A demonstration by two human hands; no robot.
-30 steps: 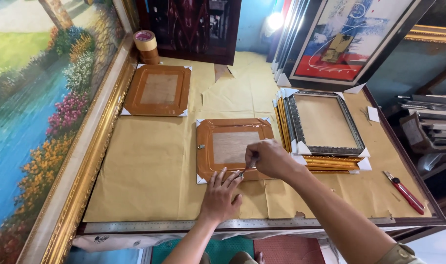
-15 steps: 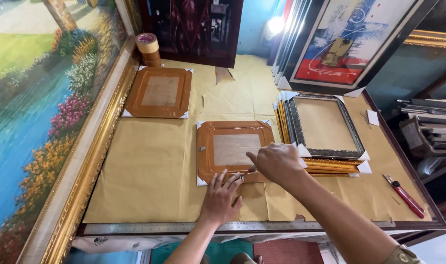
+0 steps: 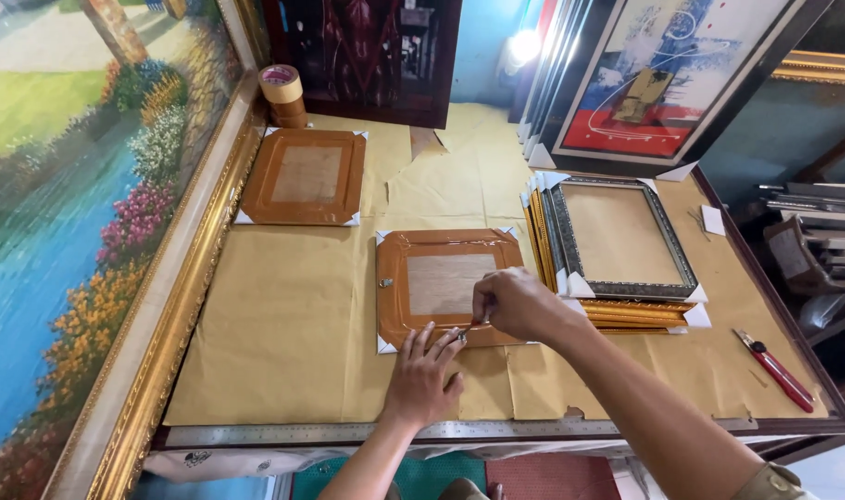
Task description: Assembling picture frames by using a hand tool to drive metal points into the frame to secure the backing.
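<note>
A brown, tape-wrapped rectangular picture frame (image 3: 450,287) is laid face down near the front middle of the paper-covered worktable (image 3: 283,361), its long axis running left to right, parallel to the front edge. Its bottom edge is pressed by the left hand (image 3: 424,378), whose fingers are spread flat across frame and paper. A small thin metal tool (image 3: 466,331) is pinched between the thumb and fingertips of the right hand (image 3: 518,304); its tip is pointed down-left at the frame's lower edge, just beside the left fingertips. What kind of tool it is cannot be told.

Two brown wrapped frames are counted: the one being worked on and a second brown frame (image 3: 304,177) farther back on the left, well apart. To the right, one grey frame (image 3: 621,239) is set atop a stack of gilded frames (image 3: 626,315). One roll of brown tape (image 3: 281,87) is stood at the back left, one red-handled cutter (image 3: 774,369) is lying at the right, and one steel ruler (image 3: 348,432) is laid along the front edge.
</note>
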